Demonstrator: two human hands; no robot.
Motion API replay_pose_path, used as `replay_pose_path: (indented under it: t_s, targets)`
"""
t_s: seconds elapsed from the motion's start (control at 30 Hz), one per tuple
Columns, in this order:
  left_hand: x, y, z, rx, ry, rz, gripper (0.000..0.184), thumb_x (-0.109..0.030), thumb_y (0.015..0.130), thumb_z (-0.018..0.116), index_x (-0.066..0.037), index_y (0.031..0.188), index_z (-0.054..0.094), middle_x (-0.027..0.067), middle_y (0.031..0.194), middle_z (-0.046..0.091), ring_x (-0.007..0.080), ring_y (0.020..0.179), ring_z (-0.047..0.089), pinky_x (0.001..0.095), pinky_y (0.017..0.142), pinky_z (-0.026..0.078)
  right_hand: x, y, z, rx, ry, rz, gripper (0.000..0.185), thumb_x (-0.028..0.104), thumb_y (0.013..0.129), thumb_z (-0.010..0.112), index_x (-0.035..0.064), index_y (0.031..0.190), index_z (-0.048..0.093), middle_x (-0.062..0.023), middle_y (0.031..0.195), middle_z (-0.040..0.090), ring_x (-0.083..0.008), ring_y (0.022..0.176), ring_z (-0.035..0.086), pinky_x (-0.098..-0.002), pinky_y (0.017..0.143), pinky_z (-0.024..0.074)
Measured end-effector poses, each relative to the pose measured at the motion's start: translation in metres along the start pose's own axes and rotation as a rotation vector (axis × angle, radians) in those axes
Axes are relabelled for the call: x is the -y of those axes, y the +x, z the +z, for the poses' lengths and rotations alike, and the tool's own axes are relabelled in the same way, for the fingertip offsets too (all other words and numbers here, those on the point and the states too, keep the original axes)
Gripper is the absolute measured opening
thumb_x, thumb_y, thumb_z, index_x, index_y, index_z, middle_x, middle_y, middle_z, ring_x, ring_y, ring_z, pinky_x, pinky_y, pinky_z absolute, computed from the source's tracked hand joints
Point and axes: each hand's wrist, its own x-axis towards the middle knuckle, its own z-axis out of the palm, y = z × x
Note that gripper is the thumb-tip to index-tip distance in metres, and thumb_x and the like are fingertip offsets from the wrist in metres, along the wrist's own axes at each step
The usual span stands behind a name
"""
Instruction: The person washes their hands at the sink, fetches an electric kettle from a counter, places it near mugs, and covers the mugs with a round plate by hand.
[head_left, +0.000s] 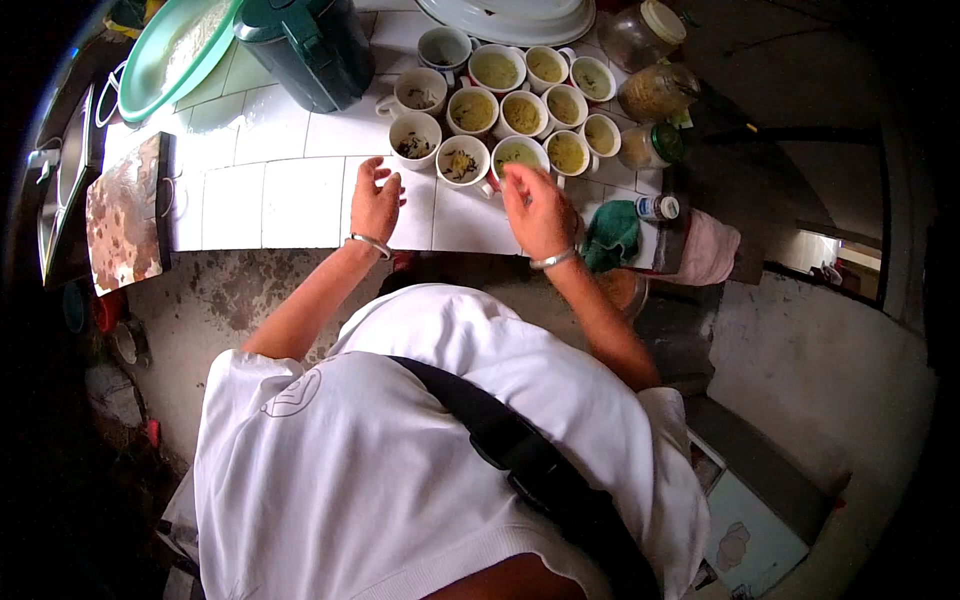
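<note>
Several white cups (472,109) stand close together on a white tiled counter, most with yellowish liquid or bits in them. Dark bits, like tea leaves, lie in the front-left cup (413,136) and in the cup (462,162) beside it. My left hand (376,208) is just in front of the front-left cup, fingers loosely curled and apart, with nothing in them. My right hand (541,213) is at the near side of a front cup (518,148), its bent fingers overlapping the rim. Whether they touch it I cannot tell. No held thing shows there.
A dark green pitcher (312,60) and a light green basin (170,55) stand at the back left. Jars (657,92) line the right side. A green cloth (612,236), a small bottle (656,208) and a pink cloth (708,248) lie near the right edge. A large white lid or basin (510,22) is behind.
</note>
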Motion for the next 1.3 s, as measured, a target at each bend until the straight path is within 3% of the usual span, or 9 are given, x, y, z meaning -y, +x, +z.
replay_pose_path:
  t_s: [0.27, 0.5, 0.67, 0.9, 0.97, 1.03, 1.17, 1.2, 1.3]
  targets:
    - [0.001, 0.026, 0.005, 0.076, 0.043, 0.007, 0.038, -0.008, 0.081, 0.044, 0.0, 0.117, 0.033, 0.0158, 0.109, 0.044, 0.0193, 0.084, 0.054, 0.0279, 0.07, 0.047, -0.01, 0.081, 0.026, -0.095, -0.354, -0.237, 0.039, 0.02, 0.061, 0.064, 0.0064, 0.095, 0.051, -0.0112, 0.096, 0.049, -0.0292, 0.09, 0.043, -0.0376, 0.078, 0.0352]
    - [0.008, 0.03, 0.002, 0.067, 0.152, 0.055, 0.039, -0.008, 0.08, 0.046, 0.001, 0.116, 0.034, 0.0164, 0.109, 0.045, 0.0202, 0.087, 0.053, 0.0275, 0.072, 0.047, -0.005, 0.121, 0.033, -0.063, -0.432, -0.325, 0.038, 0.019, 0.062, 0.063, 0.0058, 0.095, 0.052, -0.0103, 0.098, 0.049, -0.0283, 0.09, 0.043, -0.0352, 0.08, 0.0355]
    - [0.001, 0.023, -0.003, 0.031, 0.221, 0.104, 0.048, -0.014, 0.076, 0.052, 0.0, 0.118, 0.032, 0.0207, 0.11, 0.045, 0.0229, 0.079, 0.056, 0.0295, 0.068, 0.045, -0.04, 0.17, 0.012, -0.168, -0.41, -0.27, 0.029, 0.019, 0.065, 0.06, 0.0046, 0.09, 0.055, -0.0164, 0.089, 0.052, -0.0321, 0.086, 0.048, -0.0372, 0.076, 0.0393]
    - [-0.002, 0.007, -0.031, 0.043, -0.068, 0.046, 0.04, -0.011, 0.078, 0.05, -0.002, 0.115, 0.036, 0.0156, 0.11, 0.045, 0.0178, 0.084, 0.052, 0.0273, 0.067, 0.045, -0.122, 0.265, -0.037, -0.265, -0.267, 0.352, 0.03, 0.019, 0.075, 0.047, 0.0008, 0.099, 0.051, -0.0204, 0.097, 0.054, -0.034, 0.089, 0.052, -0.0402, 0.076, 0.0408]
    - [-0.004, -0.001, -0.041, 0.035, -0.066, 0.021, 0.038, -0.011, 0.079, 0.049, -0.003, 0.114, 0.037, 0.0142, 0.109, 0.045, 0.0176, 0.085, 0.052, 0.0276, 0.068, 0.046, -0.147, 0.287, -0.044, -0.162, -0.381, 0.456, 0.026, 0.02, 0.073, 0.047, 0.0005, 0.088, 0.056, -0.0189, 0.074, 0.059, -0.0283, 0.077, 0.057, -0.035, 0.066, 0.0431]
    - [-0.004, -0.008, -0.049, 0.024, -0.075, -0.013, 0.035, -0.01, 0.079, 0.047, -0.003, 0.112, 0.038, 0.0134, 0.108, 0.045, 0.0173, 0.084, 0.052, 0.0276, 0.07, 0.046, -0.172, 0.296, -0.043, -0.175, -0.038, 0.738, 0.027, 0.019, 0.075, 0.045, 0.0016, 0.093, 0.053, -0.0186, 0.081, 0.058, -0.0294, 0.079, 0.056, -0.0375, 0.066, 0.0439]
    - [0.0, -0.018, -0.063, -0.023, -0.129, -0.086, 0.033, -0.01, 0.08, 0.047, -0.003, 0.111, 0.038, 0.0125, 0.108, 0.046, 0.0165, 0.085, 0.052, 0.0284, 0.07, 0.046, -0.199, 0.31, -0.022, -0.254, 0.56, 0.916, 0.034, 0.019, 0.077, 0.042, 0.0041, 0.107, 0.044, -0.0174, 0.098, 0.051, -0.0325, 0.083, 0.053, -0.0436, 0.069, 0.0444]
    - [0.0, -0.02, -0.065, -0.043, -0.127, -0.1, 0.032, -0.01, 0.08, 0.046, -0.003, 0.11, 0.039, 0.0122, 0.107, 0.046, 0.0166, 0.084, 0.052, 0.0281, 0.069, 0.045, -0.184, 0.308, -0.026, -0.238, 0.534, 0.966, 0.039, 0.02, 0.077, 0.041, 0.0051, 0.114, 0.036, -0.0164, 0.108, 0.044, -0.0335, 0.084, 0.051, -0.0462, 0.073, 0.0434]
    - [0.008, -0.022, -0.072, -0.068, -0.129, -0.104, 0.031, -0.009, 0.081, 0.044, -0.003, 0.111, 0.038, 0.012, 0.106, 0.046, 0.0191, 0.084, 0.053, 0.0283, 0.067, 0.046, -0.217, 0.323, -0.023, -0.172, 0.556, 1.037, 0.037, 0.02, 0.078, 0.04, 0.0061, 0.112, 0.038, -0.0155, 0.107, 0.045, -0.0329, 0.081, 0.051, -0.0449, 0.07, 0.0445]
